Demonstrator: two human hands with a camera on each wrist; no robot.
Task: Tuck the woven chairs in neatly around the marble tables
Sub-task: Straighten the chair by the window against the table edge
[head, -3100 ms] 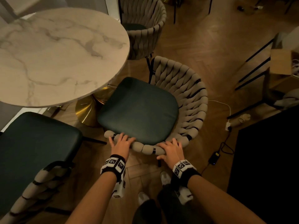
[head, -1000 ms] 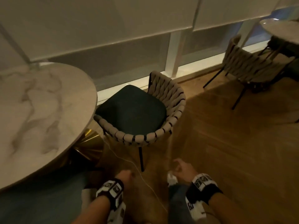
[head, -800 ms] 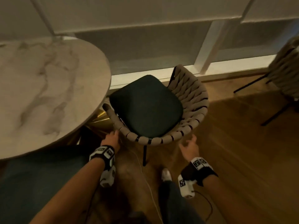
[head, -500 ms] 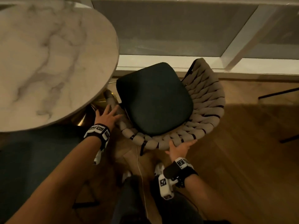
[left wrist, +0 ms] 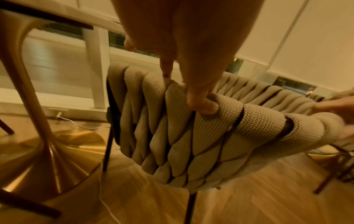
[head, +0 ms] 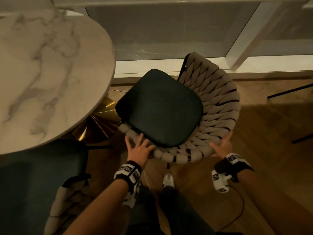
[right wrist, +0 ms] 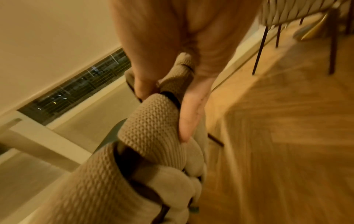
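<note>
A woven chair (head: 218,106) with a dark green cushion (head: 159,107) stands between the round marble table (head: 50,73) and the window wall. Its seat front points toward the table's gold base (head: 101,126), and the seat lies outside the tabletop edge. My left hand (head: 138,148) lies over the backrest rim near its left end. In the left wrist view the left hand (left wrist: 184,87) has fingers over the top and the thumb pressed into the weave (left wrist: 191,144). My right hand (head: 221,146) grips the rim further right, and in the right wrist view the right hand (right wrist: 162,112) clamps the padded rim (right wrist: 95,181).
A second chair with a teal seat (head: 33,184) sits under the table edge at lower left. A white cable (head: 115,91) runs along the floor by the window sill (head: 169,65). Black legs (head: 288,90) of another chair stand at right. My shoe (head: 168,180) is just behind the chair.
I left the first chair, turned and stepped up to this one. Both hands rose from my sides and landed on its backrest rim; the right hand slid further right.
</note>
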